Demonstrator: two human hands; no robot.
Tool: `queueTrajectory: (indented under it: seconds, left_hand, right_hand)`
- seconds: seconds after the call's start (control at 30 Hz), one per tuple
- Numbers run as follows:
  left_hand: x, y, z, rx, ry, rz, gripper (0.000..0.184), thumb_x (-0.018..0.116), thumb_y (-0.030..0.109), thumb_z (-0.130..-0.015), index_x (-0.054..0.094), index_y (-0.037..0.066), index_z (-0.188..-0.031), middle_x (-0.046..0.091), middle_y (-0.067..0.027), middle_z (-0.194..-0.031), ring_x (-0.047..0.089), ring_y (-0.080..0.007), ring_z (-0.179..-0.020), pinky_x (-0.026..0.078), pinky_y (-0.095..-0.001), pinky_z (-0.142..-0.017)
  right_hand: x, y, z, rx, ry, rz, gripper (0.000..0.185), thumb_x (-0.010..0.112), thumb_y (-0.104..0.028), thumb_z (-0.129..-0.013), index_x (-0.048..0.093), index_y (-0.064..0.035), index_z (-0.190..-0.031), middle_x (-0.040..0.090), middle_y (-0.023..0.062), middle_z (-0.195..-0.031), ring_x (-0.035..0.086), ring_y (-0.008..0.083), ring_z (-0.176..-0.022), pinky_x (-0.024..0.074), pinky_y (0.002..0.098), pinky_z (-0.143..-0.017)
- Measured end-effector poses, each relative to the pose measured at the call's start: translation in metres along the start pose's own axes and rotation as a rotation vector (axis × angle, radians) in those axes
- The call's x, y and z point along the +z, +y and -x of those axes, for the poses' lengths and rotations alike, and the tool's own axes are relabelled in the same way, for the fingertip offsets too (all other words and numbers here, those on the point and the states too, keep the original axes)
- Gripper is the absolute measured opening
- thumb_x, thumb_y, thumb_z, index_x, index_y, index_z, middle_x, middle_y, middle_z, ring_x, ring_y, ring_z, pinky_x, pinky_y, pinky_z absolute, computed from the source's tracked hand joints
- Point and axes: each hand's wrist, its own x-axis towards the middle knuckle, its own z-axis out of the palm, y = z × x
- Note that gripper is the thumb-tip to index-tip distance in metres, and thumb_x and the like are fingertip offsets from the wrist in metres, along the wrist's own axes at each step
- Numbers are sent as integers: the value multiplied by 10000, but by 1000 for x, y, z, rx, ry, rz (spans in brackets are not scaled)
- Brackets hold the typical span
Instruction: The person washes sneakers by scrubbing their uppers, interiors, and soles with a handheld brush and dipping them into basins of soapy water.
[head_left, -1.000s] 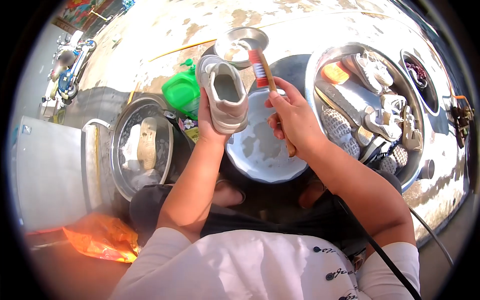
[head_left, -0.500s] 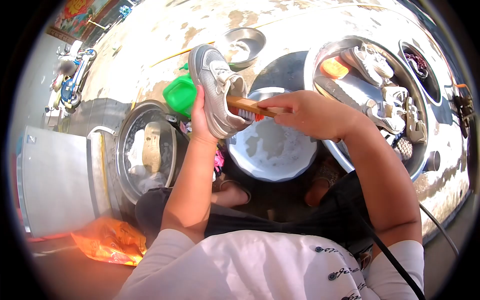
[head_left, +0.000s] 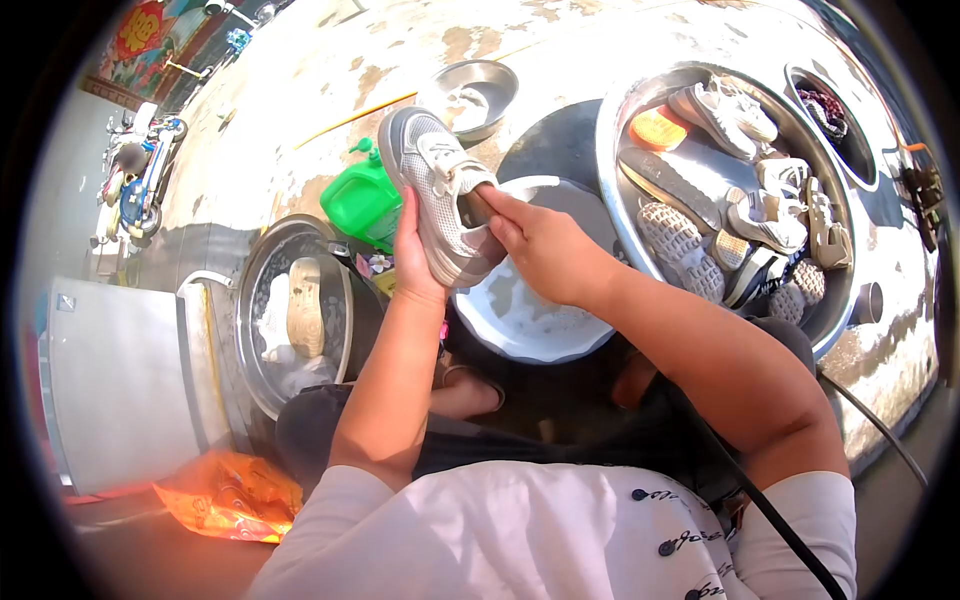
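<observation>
The shoe [head_left: 432,165] is raised toe-up above and beside the white basin [head_left: 540,325]. Likely light; upper pliable, sole stiffer, surface probably slippery if wet. Grip at heel and sole. Left hand [head_left: 420,268]: fingers closed around the heel end. Right hand [head_left: 548,252]: fingers narrow at the shoe opening, apparently holding a brush [head_left: 480,207], mostly hidden.

A round white plastic basin [head_left: 548,335] sits between a round silver metal bowl [head_left: 243,330], left, and a wide silver metal tub [head_left: 712,166] holding pale fabric shoes [head_left: 770,221], right. A green plastic jug [head_left: 360,204] stands beyond the bowl, to its right.
</observation>
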Motion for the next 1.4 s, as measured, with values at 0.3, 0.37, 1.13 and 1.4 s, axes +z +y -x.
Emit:
queueTrajectory:
  seconds: [0.3, 0.37, 1.13, 1.4]
  left_hand:
    - [-17, 21, -1, -36, 49, -33, 597, 405, 500, -1002, 456, 48, -1388, 547, -158, -1345, 549, -325, -1200, 434, -474, -1035]
    - [-14, 1, -6, 24, 78, -97, 549, 442, 444, -1007, 455, 48, -1387, 550, -141, -1346, 548, -306, -1195, 434, -459, -1031]
    - [-8, -4, 8, -138, 42, 14, 540, 384, 450, -1019, 451, 66, -1392, 551, -135, -1338, 543, -315, -1201, 437, -462, -1030]
    - [-4, -9, 4, -52, 95, -131, 551, 415, 437, -1013, 437, 46, -1401, 542, -154, -1347, 547, -303, -1205, 435, -450, -1038]
  right_hand:
    - [1, -2, -2, 23, -105, 124, 460, 421, -251, -1008, 400, -106, -1444, 657, 255, -1008, 639, 406, -941, 485, 435, -837]
    - [-12, -4, -19, 153, -136, 39, 496, 408, -251, -1010, 363, -75, -1471, 643, 284, -1047, 624, 435, -982, 474, 436, -868]
    - [-1, 4, -3, 175, -152, -17, 477, 394, -236, -1020, 382, -78, -1469, 648, 224, -1099, 631, 333, -966, 457, 379, -908]
    - [5, 19, -19, 156, -59, 2, 452, 417, -229, -1018, 427, -68, -1440, 654, 193, -984, 622, 281, -887, 466, 351, -838]
